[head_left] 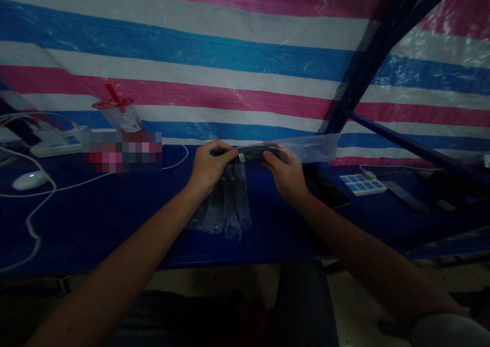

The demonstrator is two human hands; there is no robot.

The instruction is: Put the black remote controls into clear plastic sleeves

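Dark bar (250, 155) sits half inside a clear bag (310, 148), pinched at its ends by left hand (209, 166) and right hand (285, 176) fingers above the worktop (115, 209).

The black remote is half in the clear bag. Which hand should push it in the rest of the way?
Probably the left hand. It grips the bare end of the remote, opposite the bag. The right hand already holds the bag's mouth around it.
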